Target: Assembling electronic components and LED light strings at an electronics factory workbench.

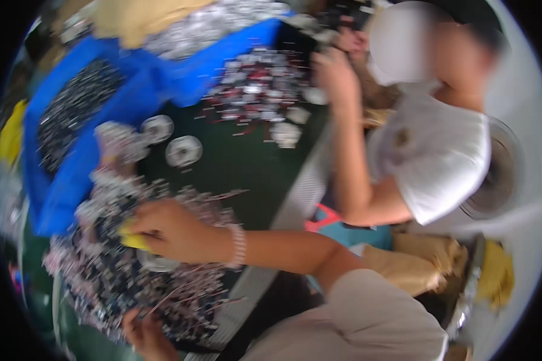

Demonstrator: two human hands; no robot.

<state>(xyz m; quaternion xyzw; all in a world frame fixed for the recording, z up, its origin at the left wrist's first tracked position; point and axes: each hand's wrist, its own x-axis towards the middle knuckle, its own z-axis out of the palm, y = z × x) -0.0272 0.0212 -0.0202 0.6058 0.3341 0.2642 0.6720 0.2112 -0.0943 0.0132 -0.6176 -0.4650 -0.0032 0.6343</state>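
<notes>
My right hand [176, 233], with a pink-and-white band at its wrist, reaches in from the right over a heap of small parts with thin wires [111, 289]. Its fingers are closed around a small yellow object [133, 237], whose kind is blurred. Under that hand, a clear round spool-like disc [158, 261] lies partly hidden on the heap. At the heap's near edge, my left hand [147, 338] has its fingers bent together beside some thin pinkish wires [173, 295]. What it pinches is too blurred to make out.
Blue cloth-lined bins [48, 204] hold dark metal pieces [78, 108]. Two clear discs [183, 151] lie on the green table [241, 171] near another parts pile [256, 90]. A co-worker in white [439, 150] works at right, hands raised. Brown paper packages [409, 265] lie beside the table.
</notes>
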